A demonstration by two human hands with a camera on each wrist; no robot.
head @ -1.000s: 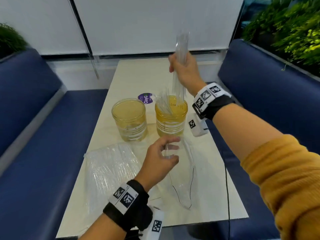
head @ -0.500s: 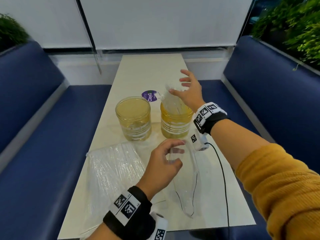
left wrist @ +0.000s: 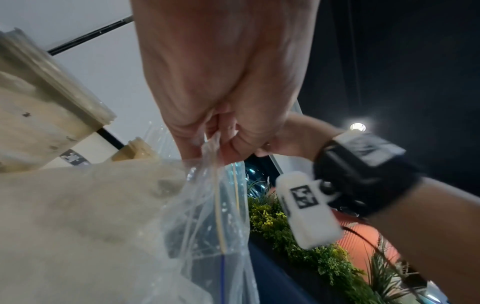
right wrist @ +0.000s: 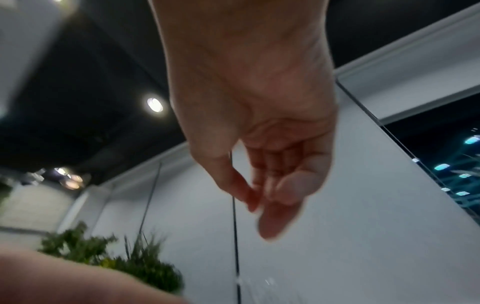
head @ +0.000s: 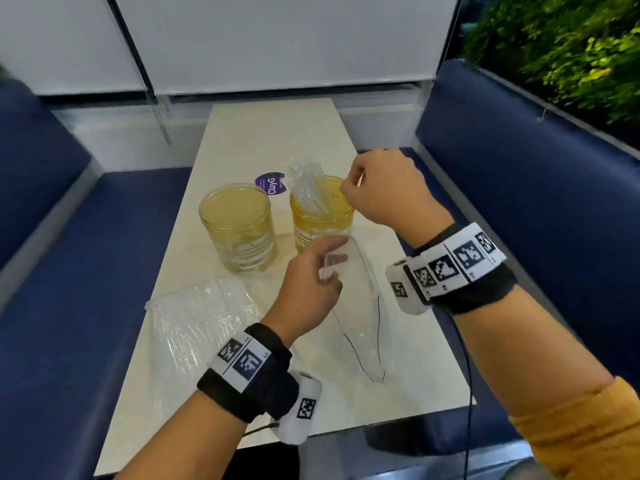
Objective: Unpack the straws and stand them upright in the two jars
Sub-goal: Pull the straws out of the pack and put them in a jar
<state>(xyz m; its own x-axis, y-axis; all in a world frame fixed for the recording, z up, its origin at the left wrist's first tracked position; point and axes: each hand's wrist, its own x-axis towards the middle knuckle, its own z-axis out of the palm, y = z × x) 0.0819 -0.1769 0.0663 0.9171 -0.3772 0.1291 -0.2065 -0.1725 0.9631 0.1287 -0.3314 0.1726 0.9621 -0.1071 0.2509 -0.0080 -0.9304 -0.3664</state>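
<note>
Two yellowish glass jars stand mid-table: the left jar [head: 239, 226] has no straws in it, the right jar [head: 322, 220] holds a bunch of clear straws [head: 308, 185] leaning to the left. My left hand [head: 332, 261] pinches the mouth of a clear, limp plastic bag [head: 356, 313], and the left wrist view shows my left hand [left wrist: 221, 144] with fingers curled round the bag [left wrist: 213, 205]. My right hand [head: 349, 188] hovers just right of the straw-filled jar. In the right wrist view my right hand [right wrist: 262, 201] has loosely curled fingers and holds nothing.
A second sealed packet of clear straws [head: 201, 317] lies on the cream table [head: 270, 133] at the near left. A purple round sticker [head: 272, 183] sits behind the jars. Blue benches [head: 86, 271] flank the table. A black cable [head: 467, 375] hangs off my right wrist.
My right hand lowered the bunch of straws into the right jar, let go and drew back to the jar's right side. The left hand kept hold of the bag.
</note>
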